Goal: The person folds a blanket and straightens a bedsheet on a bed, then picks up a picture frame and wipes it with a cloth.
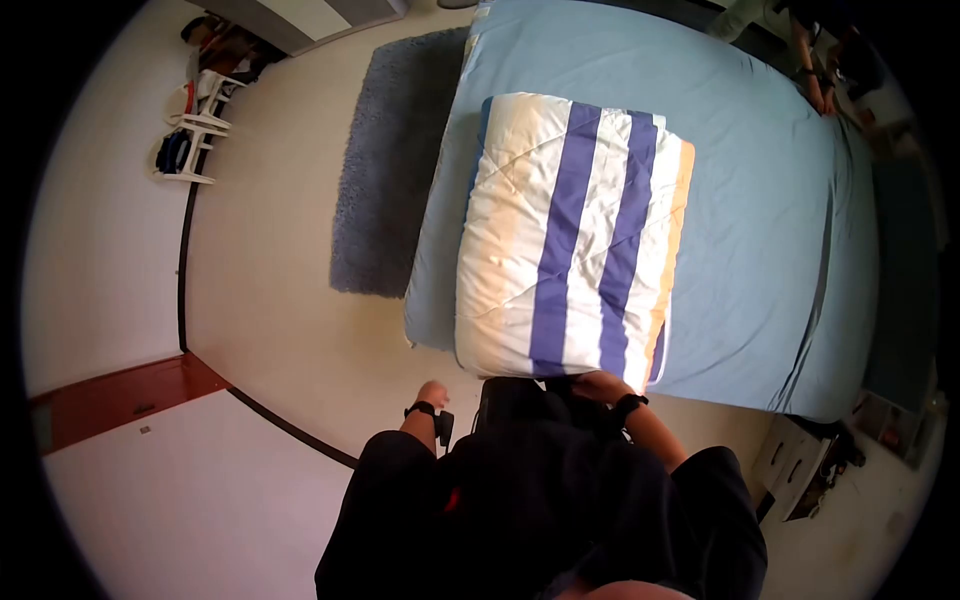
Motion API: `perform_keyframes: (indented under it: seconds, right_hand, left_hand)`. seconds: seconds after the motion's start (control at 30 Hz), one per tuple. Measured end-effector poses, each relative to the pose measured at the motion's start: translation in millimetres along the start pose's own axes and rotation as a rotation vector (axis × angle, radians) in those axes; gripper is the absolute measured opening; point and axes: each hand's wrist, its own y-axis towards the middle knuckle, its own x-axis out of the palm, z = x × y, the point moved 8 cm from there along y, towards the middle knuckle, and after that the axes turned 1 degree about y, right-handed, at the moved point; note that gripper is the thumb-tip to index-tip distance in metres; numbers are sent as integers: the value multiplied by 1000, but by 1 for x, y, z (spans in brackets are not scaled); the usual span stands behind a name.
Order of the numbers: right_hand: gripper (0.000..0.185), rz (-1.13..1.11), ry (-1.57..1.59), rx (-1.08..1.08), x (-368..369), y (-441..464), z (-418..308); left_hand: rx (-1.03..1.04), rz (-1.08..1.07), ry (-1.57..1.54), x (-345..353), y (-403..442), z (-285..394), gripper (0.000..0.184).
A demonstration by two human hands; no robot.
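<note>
Striped cotton-looking quilt (585, 240), white with purple bands and a pale orange strip along its 3 o'clock side, folded into a thick block on a blue-sheeted bed (760, 240); clock centred on the quilt, 12 away from the wearer. Its near edge lies along the bed's 6 o'clock edge; its 9 o'clock side sits close to the mattress edge, a narrow band of sheet between; wide stretch of blue sheet toward 3, creased near the far side. Grey shaggy rug (385, 180) at 10, beside the bed; open pale floor (265, 240) beyond it toward 9, running to the wall; white chairs (195, 150) out at 10; drawer unit (790, 460) between 4 and 5, just off the bed's corner. Right hand (603, 387) at 6, at the quilt's near edge; fingers partly hidden against dark clothing, so cannot tell whether they grip or only touch. Left hand (432, 394) between 7 and 8, low beside the body, apart from bed and quilt; fingers foreshortened, how far open cannot tell. Another person's arm (808, 70) near 2, by the bed's far corner.
</note>
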Motion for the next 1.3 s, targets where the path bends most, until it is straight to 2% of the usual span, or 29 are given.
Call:
perform_keyframes:
  seconds: [0.03,0.07,0.1,0.17,0.2,0.27,0.3,0.33,0.4,0.47,0.5,0.53,0.57,0.63,0.67,0.7,0.77,0.83,0.87,0.9,1.0,1.07,1.13,1.17,1.23,1.3]
  right_hand:
    - [51,117,-138,138,-20,-5,20]
    - [51,117,-138,140,-31,-14,27]
    - [55,260,-45,82,-50,-27,31]
    - [68,547,153,-34,-81,-57,36]
    - [66,576,241,46,-90,-61,52]
    - [76,784,951,406,-103,-56,115]
    - [82,807,1144,407,-104,-52,123]
    - [90,779,1018,492,-110,-37,164]
    - [106,823,621,722,-107,-61,116]
    - [112,798,512,688,-97,-60,88]
    - [111,835,418,807,-96,-54,102]
    - [97,901,260,736,-104,-49,107]
    - [97,898,260,732,-104,-47,112]
    - [78,921,211,652,-108,-43,113]
    - [61,923,262,527,-109,-44,106]
    - [61,919,258,527,-105,-48,93]
    - [51,973,215,313,-116,-45,45]
    - [43,949,-3,221,-150,-25,17]
    - [46,948,-3,-36,-166,-22,-35]
    - [43,928,-6,-162,-175,-22,-94]
    - [36,854,34,-400,-180,-39,-293]
    - [35,813,44,-536,-157,-78,-401]
    - [36,835,4,-608,-128,-136,-475]
    - [37,871,-34,-620,-112,-161,-495]
    - [40,950,82,-729,-118,-209,-478]
    - [44,1147,180,-622,-151,-229,-403]
  left_hand:
    - [-142,-32,183,-1,-29,3,19]
    - [-62,-56,52,1,-47,11,24]
    - [16,-78,-77,4,-59,14,30]
    - [87,-71,-144,13,-74,32,33]
    - [162,-63,-217,16,-76,41,36]
    - [219,-103,-130,26,-76,48,38]
    - [284,-140,-49,32,-74,55,39]
    - [282,-142,-50,33,-76,60,39]
    - [369,-159,123,39,-84,77,38]
    - [409,-123,143,35,-86,88,36]
    - [452,-85,166,31,-89,93,35]
    - [448,-83,164,31,-91,94,35]
    - [470,-51,155,26,-93,97,35]
    - [494,-9,146,14,-94,102,34]
    - [486,-32,109,12,-94,99,34]
    - [478,-57,72,11,-94,92,34]
    - [433,-69,28,11,-90,80,34]
    - [400,-88,-12,11,-86,74,35]
    - [402,-118,-27,12,-83,70,35]
    - [403,-149,-41,11,-81,65,34]
    - [277,-193,103,6,-58,51,33]
    - [274,-204,160,5,-33,49,33]
    - [720,-188,5,4,8,55,32]
    - [721,-199,1,3,-2,64,32]
    - [638,-72,-184,-20,-28,95,34]
    - [645,-94,-192,-16,-26,92,34]
